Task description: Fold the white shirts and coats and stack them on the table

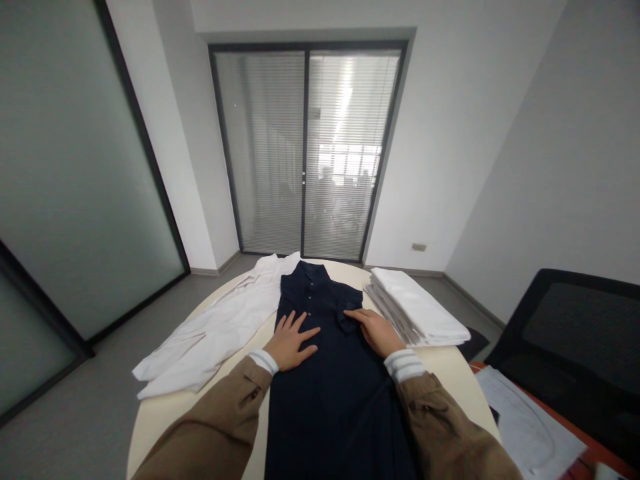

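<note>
A navy button-up shirt (330,400) lies lengthwise on the round table, its collar at the far end and its small buttons facing up. Spread flat on the shirt's left side, just below the buttons, is my left hand (290,343); it is open. My right hand (379,332) is at the right side, its fingers close together on the bunched, folded sleeve (346,315) of the same shirt. The thumb and fingertips of that hand are partly hidden. To the left lies a white shirt (220,330), touching the navy one near the collar.
A pile of folded white cloth (417,307) sits at the table's right edge. The cream table (480,393) has a rounded rim. A black mesh chair (575,347) stands at the right, beside papers (530,423) on a reddish-orange surface. Blinds-covered glass doors (305,153) are behind.
</note>
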`<state>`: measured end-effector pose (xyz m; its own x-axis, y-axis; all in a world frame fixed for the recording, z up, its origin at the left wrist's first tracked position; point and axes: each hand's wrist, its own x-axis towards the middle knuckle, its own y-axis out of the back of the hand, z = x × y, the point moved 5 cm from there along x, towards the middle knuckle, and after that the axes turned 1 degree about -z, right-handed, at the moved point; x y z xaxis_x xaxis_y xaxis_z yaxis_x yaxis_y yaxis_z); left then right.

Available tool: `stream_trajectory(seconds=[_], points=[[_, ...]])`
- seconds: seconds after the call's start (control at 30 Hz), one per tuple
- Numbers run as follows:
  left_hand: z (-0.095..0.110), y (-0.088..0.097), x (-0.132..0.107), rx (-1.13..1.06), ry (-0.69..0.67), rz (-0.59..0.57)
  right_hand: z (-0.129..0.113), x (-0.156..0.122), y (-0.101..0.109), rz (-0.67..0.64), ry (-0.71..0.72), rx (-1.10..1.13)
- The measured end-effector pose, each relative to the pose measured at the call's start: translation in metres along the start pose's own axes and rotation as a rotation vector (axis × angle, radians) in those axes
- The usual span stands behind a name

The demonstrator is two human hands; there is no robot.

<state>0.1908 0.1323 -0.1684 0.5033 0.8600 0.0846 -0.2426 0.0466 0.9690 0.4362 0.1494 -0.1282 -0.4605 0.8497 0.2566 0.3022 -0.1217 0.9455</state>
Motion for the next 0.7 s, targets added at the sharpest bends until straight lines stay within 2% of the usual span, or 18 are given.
stream_trajectory(seconds=[0.07, 0.23, 0.4, 0.57, 0.7], points=[[0.000, 0.000, 0.000, -0.006, -0.003, 0.003, 0.001, 0.001, 0.002, 0.025, -0.016, -0.054], [0.000, 0.000, 0.000, -0.003, 0.000, 0.008, -0.010, 0.003, -0.003, -0.052, 0.057, -0.144], [0.001, -0.001, 0.001, 0.003, 0.003, 0.006, -0.010, 0.008, -0.006, 0.001, -0.023, -0.112], [0.000, -0.003, 0.002, 0.015, 0.003, 0.011, -0.017, 0.009, -0.018, -0.071, 0.245, -0.074], [-0.001, -0.004, 0.002, 0.010, -0.002, 0.022, -0.017, 0.007, -0.019, -0.084, 0.282, 0.005]])
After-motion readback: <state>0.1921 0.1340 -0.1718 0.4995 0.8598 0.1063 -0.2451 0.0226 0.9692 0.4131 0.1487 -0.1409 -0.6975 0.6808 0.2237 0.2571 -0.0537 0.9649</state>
